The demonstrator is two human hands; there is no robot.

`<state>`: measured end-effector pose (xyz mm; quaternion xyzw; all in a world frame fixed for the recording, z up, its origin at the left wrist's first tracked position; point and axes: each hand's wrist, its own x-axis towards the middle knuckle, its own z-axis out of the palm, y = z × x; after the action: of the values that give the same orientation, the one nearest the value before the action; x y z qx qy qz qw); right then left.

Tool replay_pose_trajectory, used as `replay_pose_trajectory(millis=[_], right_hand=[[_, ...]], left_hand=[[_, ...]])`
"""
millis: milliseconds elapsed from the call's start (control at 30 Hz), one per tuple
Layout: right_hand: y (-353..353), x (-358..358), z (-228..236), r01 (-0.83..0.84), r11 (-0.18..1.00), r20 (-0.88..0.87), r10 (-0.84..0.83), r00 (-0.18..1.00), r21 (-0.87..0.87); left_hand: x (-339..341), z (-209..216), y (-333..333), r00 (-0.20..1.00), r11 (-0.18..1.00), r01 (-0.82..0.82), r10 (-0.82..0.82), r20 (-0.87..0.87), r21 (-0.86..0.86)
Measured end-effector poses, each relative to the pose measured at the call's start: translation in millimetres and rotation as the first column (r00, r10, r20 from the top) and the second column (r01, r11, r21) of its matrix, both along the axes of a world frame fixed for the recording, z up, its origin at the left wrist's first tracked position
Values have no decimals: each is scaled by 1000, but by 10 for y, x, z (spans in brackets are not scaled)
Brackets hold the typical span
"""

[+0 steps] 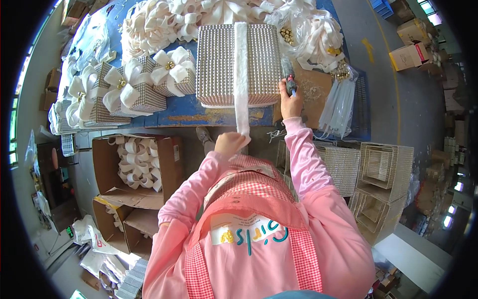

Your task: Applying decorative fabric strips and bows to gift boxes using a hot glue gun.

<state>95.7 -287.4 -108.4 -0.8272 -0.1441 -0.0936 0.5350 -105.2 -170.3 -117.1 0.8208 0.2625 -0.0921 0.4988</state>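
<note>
A large box [214, 65] covered in rows of shiny studs stands at the front of the blue worktable. Down its middle runs a white fuzzy ribbon [241, 60], whose lower end hangs past the table edge. My left hand [230, 144] pinches that lower end, in front of the box. Beside the box's right side, my right hand [291, 103] is wrapped round a dark glue gun [288, 74]. To the left sit several smaller studded boxes [144, 99] with white ribbon flowers [122, 84] that have gold beads at their centres.
White ribbon loops [149, 30] pile up along the back of the table. Right of the glue gun lie a brown board [313, 89] and a bag of translucent sticks [337, 112]. Below the table stand a carton [112, 169] of ribbon loops and nested studded baskets [381, 164].
</note>
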Motion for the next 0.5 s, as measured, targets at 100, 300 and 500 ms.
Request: replay_pose_trajectory(millis=[100,300,500], right_hand=[[4,-1,28,-4,1000,-1,4,1000,10],[-176,-189,214,-66,987,28,71,997,-145],[-126,-90,434,-368,848,304,491,817,-381]], left_hand=[[226,-233,89,998,999,-39,38,-49,-29],[637,-559,203,982,975,-168,153,-108,-147],[674,-770,208,983,987,-159,159,95,-4]])
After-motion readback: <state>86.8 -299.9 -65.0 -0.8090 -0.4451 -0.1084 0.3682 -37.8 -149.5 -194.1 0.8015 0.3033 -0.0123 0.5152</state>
